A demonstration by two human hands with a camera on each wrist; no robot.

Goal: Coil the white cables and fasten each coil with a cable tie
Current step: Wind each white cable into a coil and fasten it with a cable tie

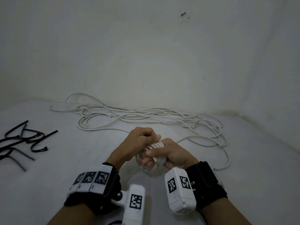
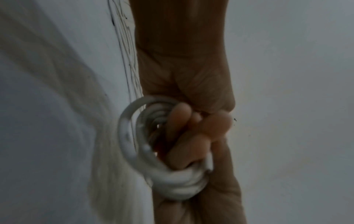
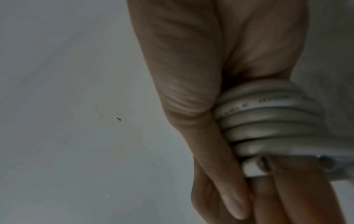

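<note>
Both hands met just above the white surface [image 1: 243, 159], sharing 1 coil [image 1: 155, 148] of white cable. The right hand [image 1: 172, 153] had its grip closed around the coil, the thumb laid across the stacked turns; the right wrist view showed about 5 turns side by side against the palm, 1 of them carrying faint printed lettering too blurred to read. The left hand [image 1: 139, 140] was curled into a fist at the far side of the same coil, its grip closed on the cable, and the left wrist view showed curled fingers [image 2: 184, 119] passing through the round loops of the coil [image 2: 138, 145]. From the coil a single strand ran off to the right and joined the loose cables [image 1: 146, 116], a sprawl of white loops lying on the surface beyond the hands, close to the wall [image 1: 146, 46]. Several cut ends showed among those loops. Well to the left of the hands lay a small scatter of black cable ties [image 1: 24, 140], apart from the cables, some straight and some bent. Each wrist wore a black strap with white blocks printed with square black-and-white markers.
</note>
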